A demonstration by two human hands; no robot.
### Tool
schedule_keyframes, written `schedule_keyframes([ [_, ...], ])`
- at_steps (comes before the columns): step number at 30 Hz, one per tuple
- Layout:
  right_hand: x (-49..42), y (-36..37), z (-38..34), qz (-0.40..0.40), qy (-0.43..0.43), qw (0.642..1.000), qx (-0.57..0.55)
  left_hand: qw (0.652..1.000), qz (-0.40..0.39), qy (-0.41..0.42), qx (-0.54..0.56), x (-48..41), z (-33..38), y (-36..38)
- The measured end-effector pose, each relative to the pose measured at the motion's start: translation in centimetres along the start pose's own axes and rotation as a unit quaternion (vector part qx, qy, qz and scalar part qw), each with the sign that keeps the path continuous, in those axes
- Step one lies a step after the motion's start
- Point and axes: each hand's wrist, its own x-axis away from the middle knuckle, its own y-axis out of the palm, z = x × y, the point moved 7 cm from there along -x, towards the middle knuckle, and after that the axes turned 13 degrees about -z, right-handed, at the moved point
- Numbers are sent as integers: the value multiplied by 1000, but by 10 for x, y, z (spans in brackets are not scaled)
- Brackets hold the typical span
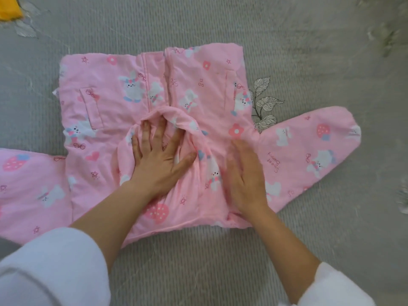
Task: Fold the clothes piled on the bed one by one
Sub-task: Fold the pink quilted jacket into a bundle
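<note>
At the upper left corner of the frame, a scrap of yellow cloth (8, 7) lies on a grey ribbed bedspread (198, 25), where a person in white sleeves (50, 268) works on a pink bunny-print jacket (110, 111) spread front-up across the middle of the picture, hem toward the top. One jacket arm (33, 184) runs off the left edge at mid-height. At centre frame, the left hand (159, 160) presses down flat, fingers straight and spread, on the hood (189, 129), which is turned over the chest and bunched around the fingertips. Just right of it, the right hand (245, 177), slightly blurred, lies palm-down on the jacket's body beside the shoulder, fingers straight and close together. Further right, the other jacket arm (309, 155) stretches toward the right edge, just below a leaf print (265, 102) on the bedspread.
</note>
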Motion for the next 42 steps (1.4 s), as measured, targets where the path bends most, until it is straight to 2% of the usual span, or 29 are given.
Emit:
schedule_keyframes([
  [2, 22, -49, 31, 163, 93, 982, -38, 1000, -3, -1, -1, -2, 0, 1],
  [4, 44, -81, 64, 268, 219, 934, -85, 1000, -1, -10, -13, -2, 0, 2],
  [6, 51, -92, 90, 292, 308, 891, -159, 999, 1, -19, -25, -1, 1, 2],
  [7, 49, -94, 98, 288, 326, 880, -191, 999, 0, -22, -29, -2, 2, 1],
  [9, 41, -101, 103, 293, 333, 852, -277, 999, -4, -28, -32, -2, 3, 1],
  [12, 28, -108, 94, 288, 343, 766, -462, 999, -9, -31, -36, -2, 4, 1],
  [13, 25, -111, 85, 283, 325, 763, -482, 999, -11, -31, -35, -2, 5, 1],
  [14, 21, -117, 74, 289, 296, 784, -462, 999, -12, -31, -34, -2, 4, 1],
  [16, 11, -127, 33, 300, 202, 860, -359, 999, -12, -32, -29, -2, 4, 2],
  [17, 2, -124, 7, 280, 141, 898, -308, 999, -12, -32, -28, -2, 3, 2],
  [19, -19, -101, -36, 198, 38, 960, -196, 999, -12, -26, -31, -3, 4, 2],
  [21, -45, -61, -59, 68, 10, 996, -59, 999, -22, -24, -31, -5, 3, 2],
  [22, -55, -36, -63, -7, 15, 1000, 9, 999, -29, -26, -33, -6, 1, 3],
  [24, -66, 11, -59, -125, 10, 980, 153, 998, -36, -32, -41, -7, 0, 5],
  [26, -68, 38, -49, -163, 10, 956, 244, 998, -38, -31, -28, -8, 1, 5],
  [30, -73, 42, -43, -139, 18, 965, 220, 999, -40, -18, -13, -6, 1, 6],
  [34, -63, 52, -68, -158, -29, 975, 154, 999, -43, 11, -13, -6, 4, 6],
  [37, -52, 49, -82, -126, -17, 987, 102, 994, -46, 74, 72, 6, 2, -15],
  [39, -47, 51, -89, -104, -6, 990, 95, 975, 36, 116, 184, 32, -11, -46],
  [40, -44, 57, -93, -106, -3, 988, 109, 967, 104, 100, 212, 48, -26, -58],
  [42, -41, 77, -98, -124, 6, 981, 150, 948, 239, 13, 209, 87, -62, -70],
])
